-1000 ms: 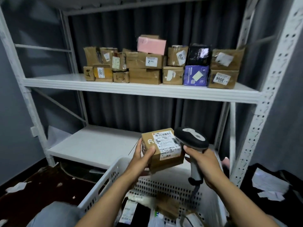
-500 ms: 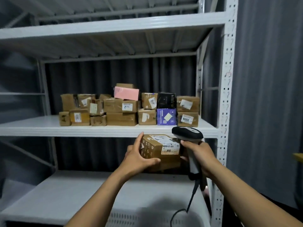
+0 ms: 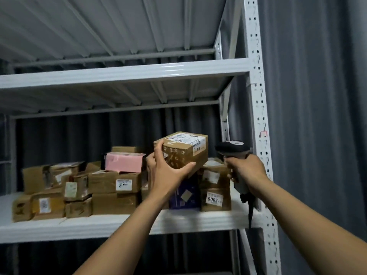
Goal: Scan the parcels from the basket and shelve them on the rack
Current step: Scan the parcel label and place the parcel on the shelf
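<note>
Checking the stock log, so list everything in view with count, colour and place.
rack: one, white, fills the view; parcels sit on its middle shelf
brown boxes: about a dozen, some hidden by the arm; stacked two high along the shelf
pink box: one, pink, on top of the brown boxes, mid-shelf
purple box: one, purple, bottom row, partly behind the left hand
held box: one, brown with white label, raised above the stack's right end
scanner: one, black and grey, right of the held box
curtain: one, grey, behind and right of the rack
left hand: grips the held box
right hand: grips the scanner
</note>
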`<state>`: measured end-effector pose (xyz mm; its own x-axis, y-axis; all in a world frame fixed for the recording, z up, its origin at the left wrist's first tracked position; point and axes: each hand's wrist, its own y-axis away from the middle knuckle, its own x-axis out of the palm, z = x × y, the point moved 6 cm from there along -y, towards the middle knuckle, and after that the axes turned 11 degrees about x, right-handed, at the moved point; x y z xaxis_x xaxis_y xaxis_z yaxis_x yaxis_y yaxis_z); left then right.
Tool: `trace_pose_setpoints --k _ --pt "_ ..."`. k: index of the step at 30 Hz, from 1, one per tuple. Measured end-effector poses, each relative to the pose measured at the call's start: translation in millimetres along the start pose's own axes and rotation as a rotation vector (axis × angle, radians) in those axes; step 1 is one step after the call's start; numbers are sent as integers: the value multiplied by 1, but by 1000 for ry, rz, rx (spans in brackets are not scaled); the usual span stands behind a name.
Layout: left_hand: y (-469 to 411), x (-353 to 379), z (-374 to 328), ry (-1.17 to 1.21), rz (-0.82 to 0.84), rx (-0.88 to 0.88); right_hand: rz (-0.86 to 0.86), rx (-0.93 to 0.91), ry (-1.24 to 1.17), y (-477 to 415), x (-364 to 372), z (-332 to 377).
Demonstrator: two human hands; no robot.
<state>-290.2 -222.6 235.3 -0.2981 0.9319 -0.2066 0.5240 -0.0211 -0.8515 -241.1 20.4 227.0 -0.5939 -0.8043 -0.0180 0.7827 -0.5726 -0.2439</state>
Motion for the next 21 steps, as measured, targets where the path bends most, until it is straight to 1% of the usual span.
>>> trace_pose_setpoints --k 6,11,15,18,21 --pt "-63 58 5 -169 79 10 -39 12 79 -50 -9 6" --pt "-84 113 1 -317 116 13 -88 6 33 -77 -29 3" --pt "-89 152 10 -441 203 17 -57 38 18 -94 -39 -3" --pt "-91 170 21 -637 273 73 -38 28 70 -103 -43 -2" --pt "-101 172 27 -756 245 154 -12 14 111 -109 -40 -2"
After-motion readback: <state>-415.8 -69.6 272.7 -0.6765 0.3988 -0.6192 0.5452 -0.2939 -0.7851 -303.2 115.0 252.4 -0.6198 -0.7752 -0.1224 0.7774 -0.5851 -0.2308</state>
